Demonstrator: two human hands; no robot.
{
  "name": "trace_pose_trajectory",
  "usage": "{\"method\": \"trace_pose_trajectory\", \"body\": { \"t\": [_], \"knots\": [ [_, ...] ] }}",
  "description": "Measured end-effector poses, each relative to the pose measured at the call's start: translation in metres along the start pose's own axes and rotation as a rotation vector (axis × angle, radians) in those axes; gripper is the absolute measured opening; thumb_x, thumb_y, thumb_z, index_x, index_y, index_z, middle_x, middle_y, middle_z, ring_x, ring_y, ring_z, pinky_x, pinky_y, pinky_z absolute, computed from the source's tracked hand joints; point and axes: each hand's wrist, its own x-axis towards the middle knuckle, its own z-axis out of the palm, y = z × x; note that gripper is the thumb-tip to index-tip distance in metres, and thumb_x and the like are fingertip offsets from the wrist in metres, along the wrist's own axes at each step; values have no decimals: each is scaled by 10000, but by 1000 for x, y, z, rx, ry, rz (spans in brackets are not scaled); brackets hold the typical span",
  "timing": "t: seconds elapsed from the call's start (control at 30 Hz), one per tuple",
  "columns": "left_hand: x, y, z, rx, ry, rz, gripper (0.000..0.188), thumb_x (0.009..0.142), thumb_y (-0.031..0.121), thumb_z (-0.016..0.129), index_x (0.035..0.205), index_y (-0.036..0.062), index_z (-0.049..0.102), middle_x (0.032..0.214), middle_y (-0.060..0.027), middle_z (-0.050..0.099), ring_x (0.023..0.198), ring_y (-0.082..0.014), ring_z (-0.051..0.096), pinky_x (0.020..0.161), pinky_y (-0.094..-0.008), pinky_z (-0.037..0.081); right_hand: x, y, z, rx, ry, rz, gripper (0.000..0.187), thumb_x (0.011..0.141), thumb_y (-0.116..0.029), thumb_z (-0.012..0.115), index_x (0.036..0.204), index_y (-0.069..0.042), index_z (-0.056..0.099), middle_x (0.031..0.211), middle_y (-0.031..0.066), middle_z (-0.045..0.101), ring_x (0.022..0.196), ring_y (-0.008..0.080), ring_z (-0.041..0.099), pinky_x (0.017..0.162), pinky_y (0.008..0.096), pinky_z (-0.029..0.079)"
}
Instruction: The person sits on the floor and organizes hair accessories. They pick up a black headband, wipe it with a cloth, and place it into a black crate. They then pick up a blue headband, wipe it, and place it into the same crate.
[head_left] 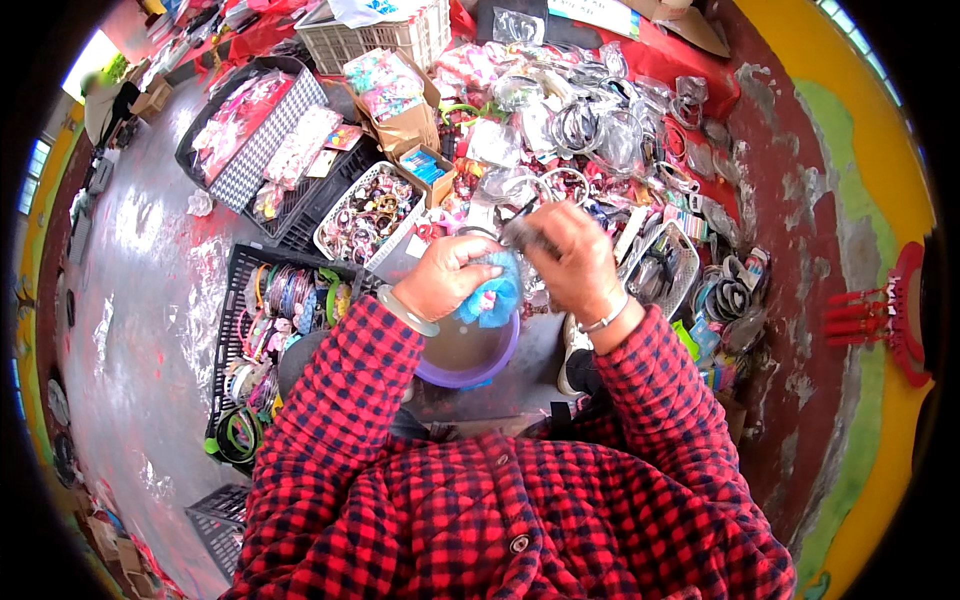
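Observation:
My left hand (443, 279) pinches a fluffy blue piece (497, 297) with a small pink-and-white ornament on it; it looks like a soft cloth or plush hair accessory. Part of a thin dark hoop shows above the left fingers. Close beside it, my right hand (578, 262) is raised with its fingers drawn together around a dark, slim thing (520, 234), too blurred to name. Below both hands stands a purple-rimmed basin (462, 379) with cloudy greyish contents.
Bagged hair hoops (580, 128) pile up ahead on red cloth. A white basket of hair ties (370, 210) and a black crate of headbands (245, 270) stand left. At right sits a white mesh basket (690, 262). My shoe (574, 360) is beside the basin.

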Motion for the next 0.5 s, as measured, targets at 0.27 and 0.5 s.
{"method": "trace_pose_trajectory", "body": {
  "t": [0.27,0.5],
  "knots": [
    [-3,4,-1,-275,-41,-148,174,824,-32,526,991,-29,575,860,-17,580,781,-68,549,675,-219,475,2,7,-6,-35,-48,31,247,624,52,641,855,-23,598,802,110,576,754,272,581,666,320,473],
    [-2,2,-3,-261,-56,-100,207,825,-39,512,1021,-22,577,914,-14,586,794,-59,546,681,-215,474,-1,4,-4,4,-31,69,229,639,26,639,855,-34,591,800,112,574,737,288,583,638,341,476]
  ]
}}
